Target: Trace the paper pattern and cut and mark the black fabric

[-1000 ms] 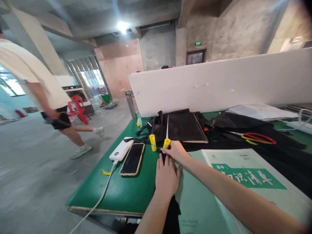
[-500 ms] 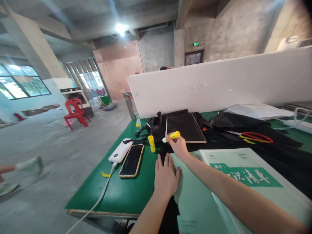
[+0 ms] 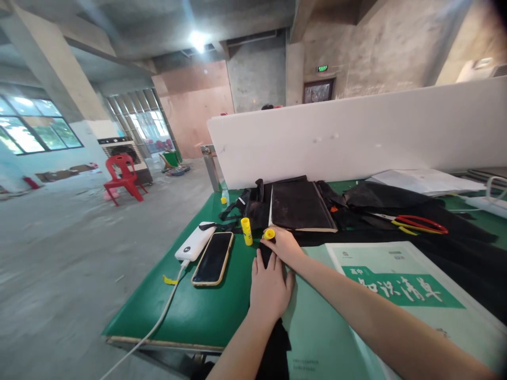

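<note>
A yellow glue stick [image 3: 269, 234] stands nearly upright in the person's right hand [image 3: 285, 246], at the near left part of a green table [image 3: 206, 311]; only its round yellow end shows, the rest is hidden inside the fingers, which close around it. Its lower tip points down at a strip of black fabric [image 3: 264, 254] that runs toward the table's near edge; whether the tip touches the cloth cannot be seen. The left hand [image 3: 270, 288] lies flat, palm down and fingers spread, pressing on that fabric and on the edge of a pale green paper sheet [image 3: 320, 338], gripping nothing. Just left of the right hand stands the glue stick's yellow cap [image 3: 247, 231], apart from it. Further left lie a smartphone [image 3: 213, 258], screen dark, and a white power bank [image 3: 195, 241] with a white cable [image 3: 158, 322] that runs off the lower edge of the frame. To the right a green and white booklet [image 3: 400, 287] carries large white Chinese characters, too distorted to read with certainty. Behind the hands rest a black notebook [image 3: 301, 207], heaped black cloth [image 3: 396, 200] and red-handled scissors [image 3: 420, 224]. A white board [image 3: 356, 137] walls off the table's far side.
</note>
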The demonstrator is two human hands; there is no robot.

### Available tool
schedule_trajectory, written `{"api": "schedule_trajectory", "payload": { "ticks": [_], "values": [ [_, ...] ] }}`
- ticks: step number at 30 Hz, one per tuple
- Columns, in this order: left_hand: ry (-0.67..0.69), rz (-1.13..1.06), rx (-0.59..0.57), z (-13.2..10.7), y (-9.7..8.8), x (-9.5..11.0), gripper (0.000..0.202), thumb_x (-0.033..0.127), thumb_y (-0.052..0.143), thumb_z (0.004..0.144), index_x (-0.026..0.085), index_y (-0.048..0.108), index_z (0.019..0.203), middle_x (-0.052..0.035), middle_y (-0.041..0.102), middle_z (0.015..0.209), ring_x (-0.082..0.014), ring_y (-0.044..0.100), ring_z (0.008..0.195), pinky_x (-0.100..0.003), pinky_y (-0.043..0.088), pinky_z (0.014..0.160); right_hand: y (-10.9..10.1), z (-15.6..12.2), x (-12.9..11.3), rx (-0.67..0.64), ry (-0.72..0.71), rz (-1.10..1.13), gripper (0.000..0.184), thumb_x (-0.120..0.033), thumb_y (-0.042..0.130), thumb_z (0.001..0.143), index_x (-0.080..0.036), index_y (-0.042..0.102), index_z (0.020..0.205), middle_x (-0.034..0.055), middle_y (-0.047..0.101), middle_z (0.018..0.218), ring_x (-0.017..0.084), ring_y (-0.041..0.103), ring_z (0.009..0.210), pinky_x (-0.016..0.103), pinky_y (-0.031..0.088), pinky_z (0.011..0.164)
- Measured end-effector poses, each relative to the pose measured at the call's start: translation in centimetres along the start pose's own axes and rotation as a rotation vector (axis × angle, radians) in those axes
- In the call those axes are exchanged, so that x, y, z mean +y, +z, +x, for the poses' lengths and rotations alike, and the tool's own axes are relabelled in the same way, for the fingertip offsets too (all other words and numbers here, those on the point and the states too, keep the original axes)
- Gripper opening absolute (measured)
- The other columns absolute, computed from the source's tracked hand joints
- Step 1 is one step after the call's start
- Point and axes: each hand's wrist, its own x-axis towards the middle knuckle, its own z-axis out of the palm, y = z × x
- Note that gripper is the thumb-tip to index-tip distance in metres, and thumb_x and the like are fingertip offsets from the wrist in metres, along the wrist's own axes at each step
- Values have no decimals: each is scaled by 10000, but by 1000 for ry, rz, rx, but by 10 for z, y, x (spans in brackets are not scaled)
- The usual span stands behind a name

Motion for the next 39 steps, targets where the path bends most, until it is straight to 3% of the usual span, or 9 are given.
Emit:
{"api": "schedule_trajectory", "payload": {
  "ticks": [5,11,17,21,24,26,31,34,39],
  "values": [
    [0,2,-13,0,1,-1,601,506,228,896,173,361,1378,-1,330,1461,-386,127,1354,-516,214,1086,-13,0,6,134,121,-24,440,-430,312,920,-135,609,785,63,648,698,146,606,639,221,423,593],
    [11,-25,-1,-1,-1,0,517,465,256,903,242,411,1342,24,415,1409,-370,141,1356,-519,213,1087,-11,-4,6,-5,44,-102,267,-408,581,779,-163,597,674,33,630,627,143,582,577,221,390,549],
    [13,-39,-2,-2,-3,1,497,443,293,895,252,410,1338,28,407,1412,-380,159,1349,-516,221,1085,-3,-3,3,-29,-37,-140,194,-360,581,793,-170,617,815,60,663,844,164,609,774,229,410,699],
    [9,-29,-2,-1,-1,-1,517,458,283,895,259,377,1362,50,371,1436,-390,151,1346,-524,219,1083,-10,-4,7,78,74,-148,422,-506,403,874,-151,590,745,69,638,700,164,599,660,238,405,613],
    [17,-20,0,-1,0,-1,532,471,267,896,250,373,1368,47,373,1436,-393,134,1349,-529,215,1081,-16,-5,8,104,116,-136,540,-532,243,916,-145,577,743,66,629,667,145,593,620,227,398,576],
    [20,-25,1,-1,0,-1,531,473,272,895,247,381,1363,43,381,1431,-393,141,1347,-528,217,1080,-17,-6,6,55,92,-127,511,-526,281,912,-151,585,745,52,639,673,133,598,623,211,400,573],
    [16,-25,11,-2,-2,1,494,450,273,902,245,440,1319,20,438,1391,-375,156,1350,-519,216,1082,-10,-7,-1,-115,9,-172,297,-456,563,790,-176,610,702,27,658,694,131,601,624,204,390,570],
    [17,-12,-3,-2,-4,1,508,462,257,904,239,437,1323,9,452,1380,-372,153,1351,-524,212,1082,-9,-4,-2,-110,38,-248,234,-399,560,794,-174,624,797,57,668,747,162,613,673,231,384,589],
    [13,-23,-20,-2,-4,1,521,465,278,897,278,345,1378,56,350,1448,-382,144,1350,-525,226,1076,-15,-5,4,-67,91,-351,229,-383,556,790,-172,621,849,80,664,753,196,614,666,255,347,550]
  ]
}}
